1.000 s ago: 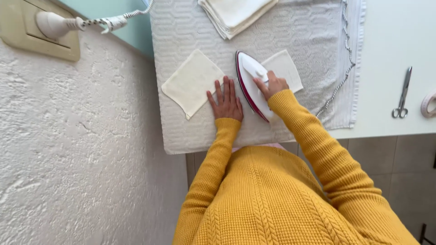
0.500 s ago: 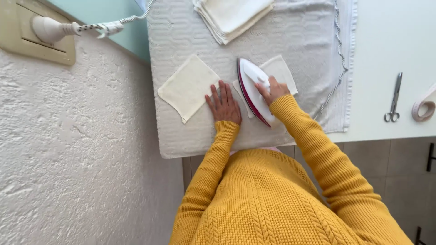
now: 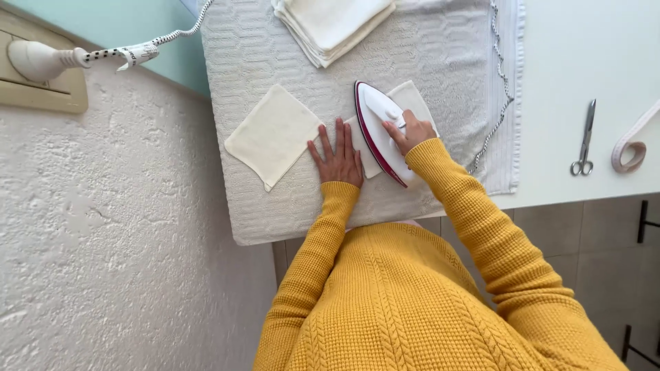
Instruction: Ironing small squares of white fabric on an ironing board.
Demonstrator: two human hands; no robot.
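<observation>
Where grey padded towel (image 3: 440,48) covers white table (image 3: 584,41) across upper centre: folded cloth stack (image 3: 333,24) at top edge. White iron (image 3: 380,130), mid-frame, gripped by closed right hand (image 3: 411,132), resting on cream cloth square (image 3: 412,99). Left hand (image 3: 338,154) flat, fingers spread, pressing cloth edge. Second square (image 3: 273,134) left. Scissors (image 3: 584,141) far right.

Home ironing corner: iron (image 3: 380,130), padded towel (image 3: 440,62).

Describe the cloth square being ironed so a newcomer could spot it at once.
On the grey padded ironing surface, find the white iron in the right hand. The cream cloth square lies under it, pinned flat by the left hand. Its lookalike lies bare, untouched.
</observation>
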